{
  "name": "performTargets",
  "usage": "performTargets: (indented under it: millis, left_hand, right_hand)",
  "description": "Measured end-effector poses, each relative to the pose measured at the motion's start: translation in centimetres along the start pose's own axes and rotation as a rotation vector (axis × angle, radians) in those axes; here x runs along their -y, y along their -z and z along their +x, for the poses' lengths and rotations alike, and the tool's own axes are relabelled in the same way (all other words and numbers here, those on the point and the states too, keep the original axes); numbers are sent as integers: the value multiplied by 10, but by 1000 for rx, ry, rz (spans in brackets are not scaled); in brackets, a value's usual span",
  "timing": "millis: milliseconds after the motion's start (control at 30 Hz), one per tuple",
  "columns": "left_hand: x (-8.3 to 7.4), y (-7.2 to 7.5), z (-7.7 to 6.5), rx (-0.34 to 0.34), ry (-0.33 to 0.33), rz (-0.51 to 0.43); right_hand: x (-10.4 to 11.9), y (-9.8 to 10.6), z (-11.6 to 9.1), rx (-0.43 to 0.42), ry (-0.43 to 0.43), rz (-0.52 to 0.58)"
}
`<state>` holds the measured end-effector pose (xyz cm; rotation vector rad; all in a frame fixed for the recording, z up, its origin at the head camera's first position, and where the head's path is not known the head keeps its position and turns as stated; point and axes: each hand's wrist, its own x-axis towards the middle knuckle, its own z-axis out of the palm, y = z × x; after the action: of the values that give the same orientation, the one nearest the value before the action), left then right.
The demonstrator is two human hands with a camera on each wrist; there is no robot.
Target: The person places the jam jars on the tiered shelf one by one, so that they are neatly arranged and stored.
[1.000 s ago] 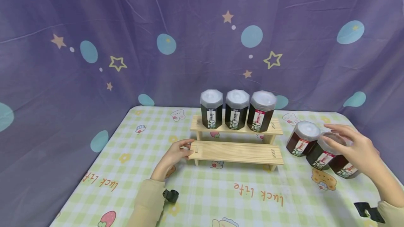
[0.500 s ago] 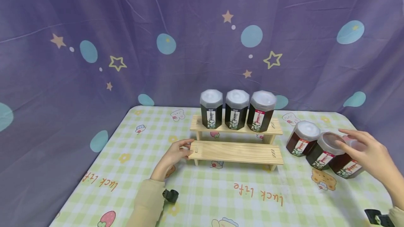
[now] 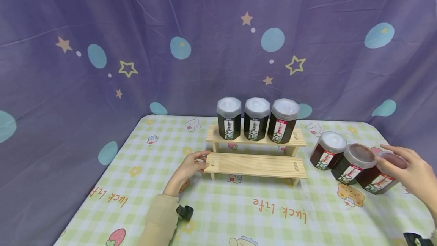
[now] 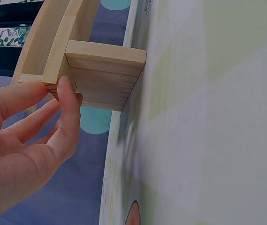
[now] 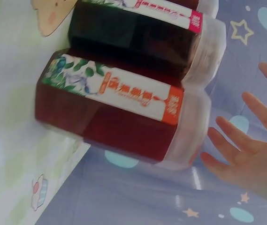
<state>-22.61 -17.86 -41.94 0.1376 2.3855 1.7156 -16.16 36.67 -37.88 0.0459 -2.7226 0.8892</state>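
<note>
A two-step wooden rack [image 3: 256,164] stands mid-table, its lower step bare. My left hand [image 3: 189,164] pinches the left end of that step; in the left wrist view thumb and finger [image 4: 67,108] meet at the plank's edge [image 4: 56,70]. Three dark octagonal jars with white lids, one of them a red-labelled jar [image 3: 281,120], line the upper step. To the right, three more jars stand in a slanting row. My right hand [image 3: 411,170] hovers with spread fingers at the lid of the rightmost jar [image 3: 377,179]. In the right wrist view its fingertips are beside the lid [image 5: 187,129].
Left of the rightmost jar are a middle jar [image 3: 349,168] and a farther jar [image 3: 324,155], close together. A green checked cloth [image 3: 218,215] covers the table. Behind it hangs a purple curtain [image 3: 211,79] with stars.
My right hand has moved right, from over the middle jar to the rightmost jar, uncovering more of both. My left hand and the rack stay as they were.
</note>
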Motion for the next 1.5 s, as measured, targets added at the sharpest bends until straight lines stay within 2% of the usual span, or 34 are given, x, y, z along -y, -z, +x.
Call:
performTargets:
  millis: [133, 267, 367, 500, 567, 600, 667, 800, 867, 1000, 1167, 1267, 1367, 1400, 1433, 1500]
  left_hand:
    - [10, 0, 5, -4, -12, 15]
    - [12, 0, 6, -15, -10, 15]
    - [13, 0, 7, -16, 3, 3]
    - [12, 0, 8, -2, 3, -10]
    - [12, 0, 8, 4, 6, -14]
    - [12, 0, 8, 7, 7, -17]
    - [12, 1, 7, 11, 4, -19]
    - [11, 1, 6, 14, -6, -11]
    - [11, 1, 6, 13, -7, -5]
    - [11, 1, 7, 8, -3, -3]
    - [0, 1, 0, 23, 0, -12]
    - [-1, 0, 0, 16, 9, -10]
    - [9, 1, 6, 8, 8, -13]
    - [10, 1, 6, 10, 8, -13]
    - [10, 1, 6, 11, 7, -13]
    - [10, 1, 5, 13, 7, -13]
  right_hand:
    - [-5, 2, -4, 18, 1, -14]
    - [-18, -1, -5, -3, 7, 9]
    - [-55, -9, 1, -39, 20, 23]
    - [-129, -27, 13, -102, 50, 5]
    - [-147, -31, 16, -114, 47, -2]
    - [-147, -31, 16, -113, 42, -2]
    - [-130, -27, 11, -94, 7, -2]
    - [-69, -16, -5, -60, -35, 13]
    - [-47, -14, -11, -58, -41, 21]
    - [-31, -14, -16, -61, -78, 16]
    - [-44, -20, -15, -93, -97, 0]
    - [-93, -33, -6, -124, -95, -18]
    - [-144, -46, 3, -141, -97, -34]
    - [-153, -49, 5, -149, -97, -37]
    - [-151, -49, 5, -152, -96, -35]
    - [-134, -45, 2, -158, -89, -24]
